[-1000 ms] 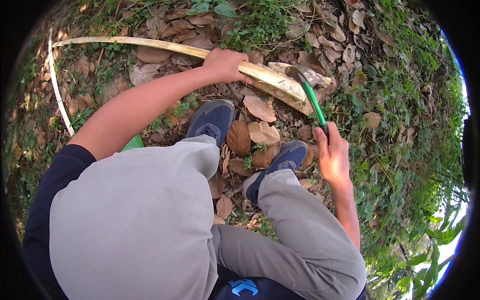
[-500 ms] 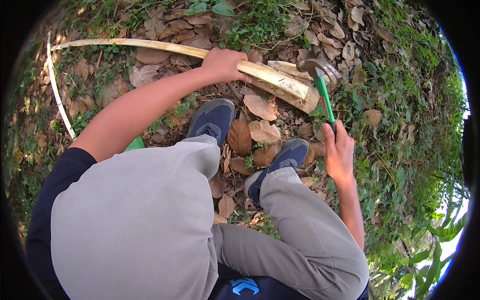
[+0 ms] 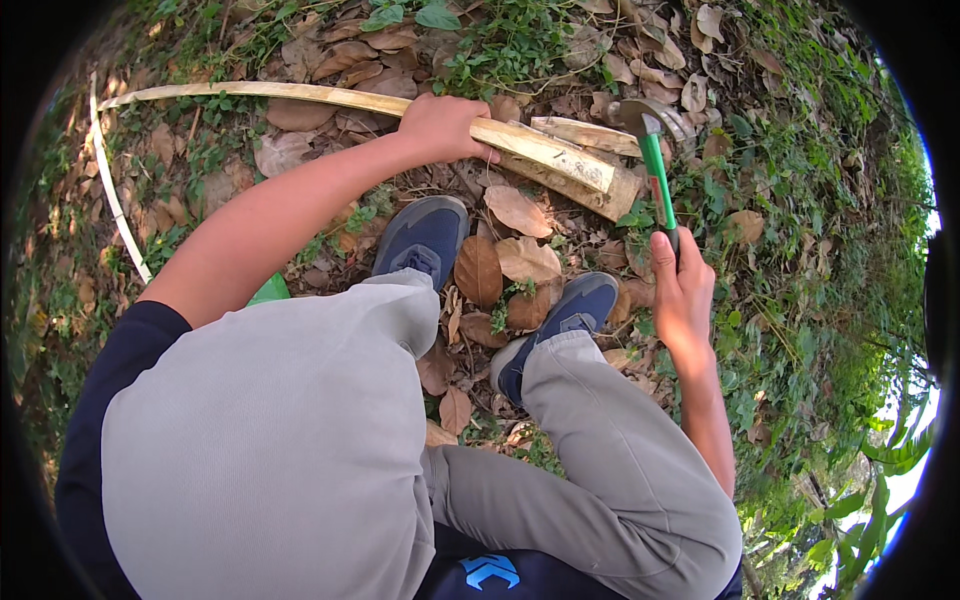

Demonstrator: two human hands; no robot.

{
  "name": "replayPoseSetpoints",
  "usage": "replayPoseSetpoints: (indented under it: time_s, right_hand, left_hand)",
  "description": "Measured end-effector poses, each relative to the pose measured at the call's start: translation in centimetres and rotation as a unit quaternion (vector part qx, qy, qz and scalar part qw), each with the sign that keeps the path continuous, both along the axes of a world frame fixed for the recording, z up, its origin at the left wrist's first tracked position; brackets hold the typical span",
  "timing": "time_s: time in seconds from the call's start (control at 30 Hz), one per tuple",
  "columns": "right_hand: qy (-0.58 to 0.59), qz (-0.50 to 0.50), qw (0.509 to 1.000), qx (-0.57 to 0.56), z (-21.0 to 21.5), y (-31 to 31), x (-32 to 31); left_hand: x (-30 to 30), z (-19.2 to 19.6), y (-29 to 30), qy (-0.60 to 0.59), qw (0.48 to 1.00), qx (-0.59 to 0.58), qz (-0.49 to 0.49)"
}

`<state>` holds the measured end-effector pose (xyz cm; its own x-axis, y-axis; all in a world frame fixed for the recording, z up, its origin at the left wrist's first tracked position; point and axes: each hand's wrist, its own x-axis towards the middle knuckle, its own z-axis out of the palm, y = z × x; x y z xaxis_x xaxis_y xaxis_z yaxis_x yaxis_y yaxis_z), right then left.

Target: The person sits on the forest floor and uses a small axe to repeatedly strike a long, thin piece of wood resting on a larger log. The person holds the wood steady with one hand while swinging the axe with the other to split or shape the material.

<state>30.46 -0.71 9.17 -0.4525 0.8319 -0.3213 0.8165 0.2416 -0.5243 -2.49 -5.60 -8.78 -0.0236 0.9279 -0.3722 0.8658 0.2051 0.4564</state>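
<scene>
My left hand (image 3: 440,128) is wrapped round a long pale wooden strip (image 3: 548,156), whose right end lies over a thicker piece of wood (image 3: 625,195) on the ground. From my hand the strip runs far to the left, where it meets another thin strip (image 3: 113,187). In my right hand (image 3: 683,285) is a claw hammer (image 3: 655,175) with a green handle and a dark grip. The hammer's metal head is raised just beyond the right end of the wood, apart from the strip. A shorter wooden piece (image 3: 585,135) lies behind the strip.
Dry brown leaves (image 3: 525,260) and green weeds (image 3: 520,50) cover the ground. My two blue shoes (image 3: 425,240) stand close in front of the wood. Something bright green (image 3: 270,290) shows beside my left knee. Leafy plants (image 3: 850,520) grow at the right edge.
The hammer has shifted slightly to the right and a little upward with my right hand. My left hand and the strip have barely moved.
</scene>
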Motion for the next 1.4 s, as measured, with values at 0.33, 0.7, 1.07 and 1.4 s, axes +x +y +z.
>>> replayPoseSetpoints:
  time_s: [0.33,0.7,1.07,1.4]
  right_hand:
    - [-0.039,0.010,0.993,-0.112,-3.2,-1.6,0.9]
    - [0.172,-0.030,0.985,-0.004,-0.5,-1.5,-1.2]
    - [0.067,0.010,0.998,0.001,1.5,-1.6,-1.5]
    - [-0.001,0.000,0.998,-0.065,-5.9,-3.3,1.8]
  left_hand:
    - [0.1,-0.3,0.0,0.004,1.000,0.019,0.001]
    - [0.0,-0.2,-0.2,-0.006,0.999,0.036,-0.001]
    - [-0.2,-0.1,-0.3,0.004,1.000,0.004,0.002]
    - [0.4,-0.2,0.0,-0.001,1.000,0.024,-0.006]
